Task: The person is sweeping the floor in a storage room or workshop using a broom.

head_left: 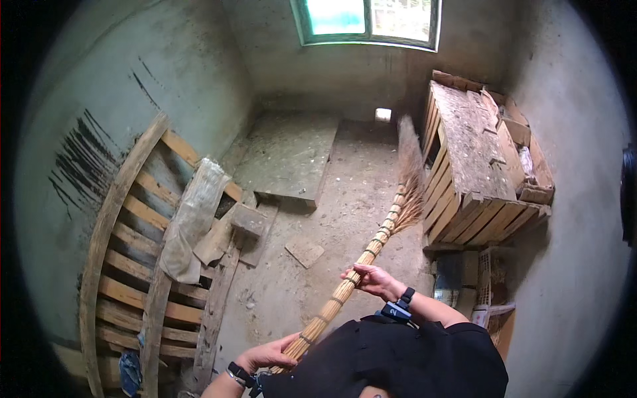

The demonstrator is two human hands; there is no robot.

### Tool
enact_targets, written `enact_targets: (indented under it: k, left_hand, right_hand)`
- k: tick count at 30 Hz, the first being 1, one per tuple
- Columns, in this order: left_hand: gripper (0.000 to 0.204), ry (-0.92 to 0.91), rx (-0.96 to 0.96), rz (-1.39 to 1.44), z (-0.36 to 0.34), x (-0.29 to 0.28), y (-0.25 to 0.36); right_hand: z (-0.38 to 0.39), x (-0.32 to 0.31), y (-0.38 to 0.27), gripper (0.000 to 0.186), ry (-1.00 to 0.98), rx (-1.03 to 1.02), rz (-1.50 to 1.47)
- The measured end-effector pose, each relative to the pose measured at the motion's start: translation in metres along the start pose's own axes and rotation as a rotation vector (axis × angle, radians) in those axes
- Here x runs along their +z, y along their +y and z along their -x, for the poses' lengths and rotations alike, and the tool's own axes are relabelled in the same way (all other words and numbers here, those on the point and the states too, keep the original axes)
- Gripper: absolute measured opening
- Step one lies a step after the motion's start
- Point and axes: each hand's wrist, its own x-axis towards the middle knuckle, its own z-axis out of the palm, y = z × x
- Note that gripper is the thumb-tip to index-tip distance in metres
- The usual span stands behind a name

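Observation:
A long straw broom with dark bindings runs diagonally from the bottom centre up toward the back right. Its feathery brown head is beside the wooden crate, over the dusty concrete floor. My right hand is closed round the middle of the handle. Lower down, at the bottom left of centre, my left hand is closed round the handle near its end, which is partly hidden by my dark clothing.
A slatted wooden frame with a pale sack leans left, beside loose boards. A concrete slab lies at back left, below a window. Slatted crates stand right, above wire cages. A square piece lies mid-floor.

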Motion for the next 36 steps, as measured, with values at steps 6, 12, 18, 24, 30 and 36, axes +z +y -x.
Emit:
enact_targets:
  k: [6,12,18,24,30,36]
  left_hand:
    - [0.086,0.083,0.176,-0.088,-0.038,0.013,0.020]
    - [0.092,0.203,0.369,-0.068,-0.092,0.056,0.065]
    - [0.088,0.125,0.385,-0.163,-0.184,0.085,0.160]
    - [0.084,-0.125,0.182,-0.082,-0.267,0.096,0.281]
    - [0.079,-0.225,0.168,-0.301,-0.358,0.072,0.399]
    - [0.083,-0.164,0.164,-0.275,-0.348,-0.025,0.466]
  right_hand:
    - [0.047,0.015,-0.056,0.013,0.030,-0.232,0.115]
    - [0.075,0.027,-0.131,0.016,0.051,-0.368,0.264]
    - [0.111,-0.021,-0.236,0.017,0.216,-0.633,0.223]
    - [0.125,-0.074,-0.328,0.018,0.405,-0.886,-0.005]
    - [0.100,-0.129,-0.433,0.021,0.550,-0.940,-0.192]
    - [-0.023,-0.094,-0.498,0.028,0.389,-0.809,-0.161]
